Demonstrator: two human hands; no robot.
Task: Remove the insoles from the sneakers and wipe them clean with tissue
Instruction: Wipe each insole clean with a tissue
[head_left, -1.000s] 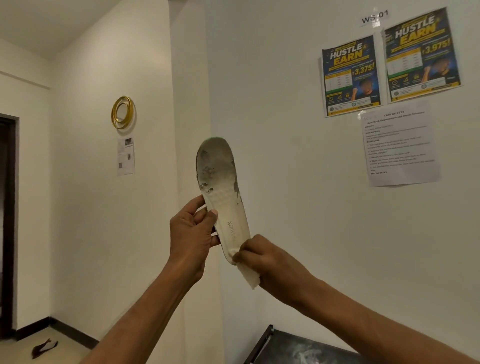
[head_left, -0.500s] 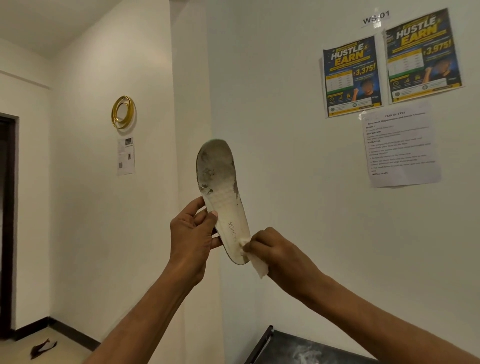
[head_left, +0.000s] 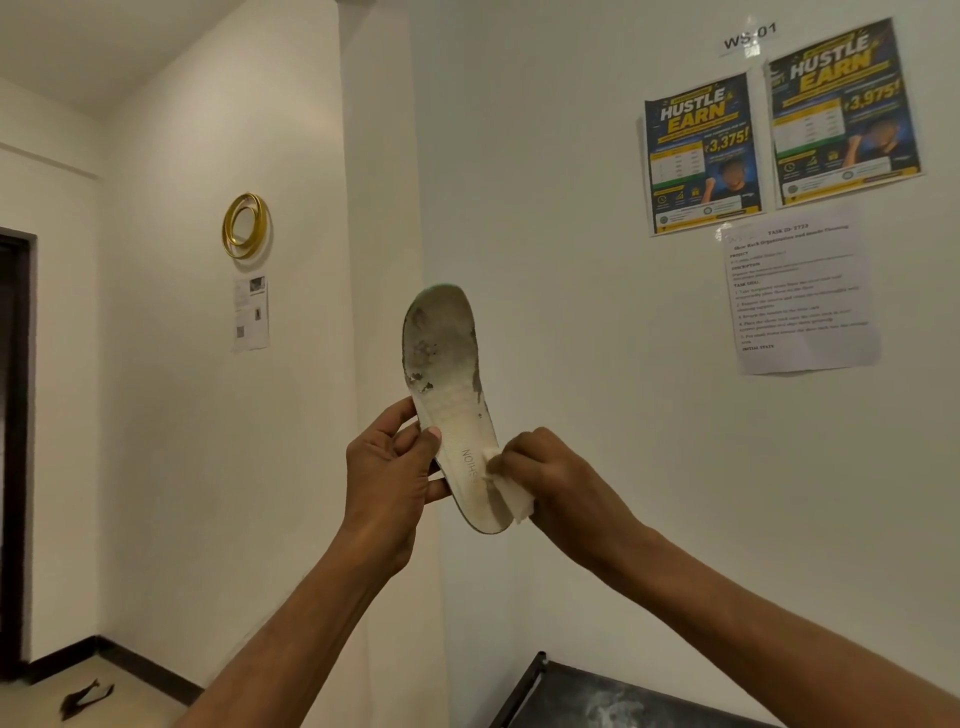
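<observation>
I hold a white insole (head_left: 449, 384) upright in front of the wall, toe end up. Its upper half is grey with dirt and dark spots; the heel end below is paler and carries printed letters. My left hand (head_left: 387, 478) grips the insole's left edge near the heel, thumb on the front. My right hand (head_left: 550, 475) pinches a folded white tissue (head_left: 511, 496) and presses it against the right side of the heel end. No sneaker is in view.
A dark shelf top (head_left: 597, 699) with pale smears sits low at the bottom, under my right forearm. Two posters (head_left: 779, 130) and a printed sheet (head_left: 800, 296) hang on the wall. A gold ring ornament (head_left: 245, 226) hangs left. A dark scrap (head_left: 85, 699) lies on the floor.
My right hand with the tissue has slid up the insole from its bottom tip to the right side of the heel area. My left hand has kept its grip.
</observation>
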